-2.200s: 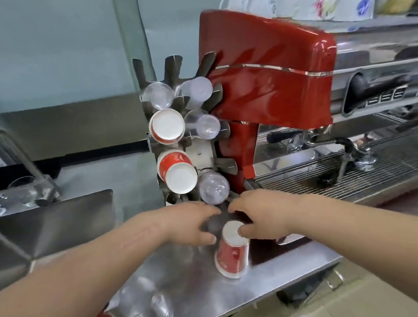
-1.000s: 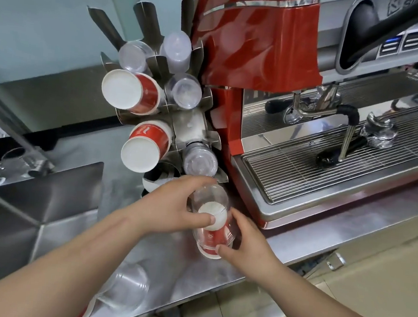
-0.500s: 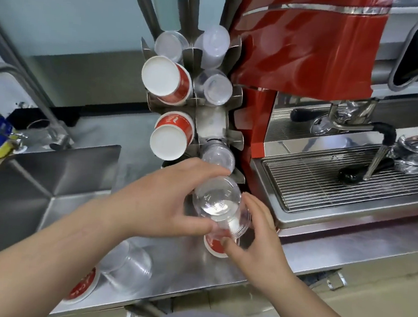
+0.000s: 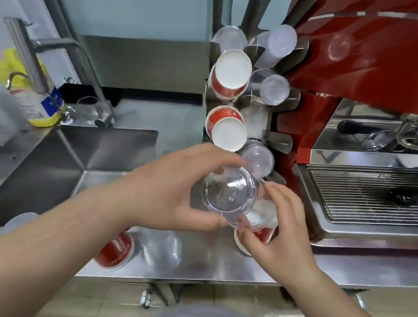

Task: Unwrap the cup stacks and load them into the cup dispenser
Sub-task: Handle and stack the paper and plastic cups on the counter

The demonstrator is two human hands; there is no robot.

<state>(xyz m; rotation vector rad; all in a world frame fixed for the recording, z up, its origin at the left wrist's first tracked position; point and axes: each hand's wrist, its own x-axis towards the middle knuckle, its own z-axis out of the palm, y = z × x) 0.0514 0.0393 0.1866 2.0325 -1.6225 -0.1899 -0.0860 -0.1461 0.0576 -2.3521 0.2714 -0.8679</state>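
Observation:
My left hand [image 4: 172,188] grips a clear plastic cup [image 4: 230,194], bottom toward me, in front of the metal cup dispenser [image 4: 279,141]. Under it stands an upside-down red paper cup [image 4: 262,235] on the steel counter, and my right hand [image 4: 280,227] holds that cup's side, its fingers also touching the clear cup. The dispenser holds two red paper cup stacks [image 4: 231,75] [image 4: 225,128] on its left and clear cup stacks [image 4: 257,160] [image 4: 272,88] on its right.
A red espresso machine [image 4: 370,61] with a drip grate [image 4: 376,195] stands right of the dispenser. A steel sink [image 4: 57,170] is at left. Near the counter's front edge lie a red cup [image 4: 115,251] and a clear cup [image 4: 160,251].
My view has tipped down and closed in. The clear cup has come up over the red cup and toward me, held by my left hand, while my right hand stayed on the red cup.

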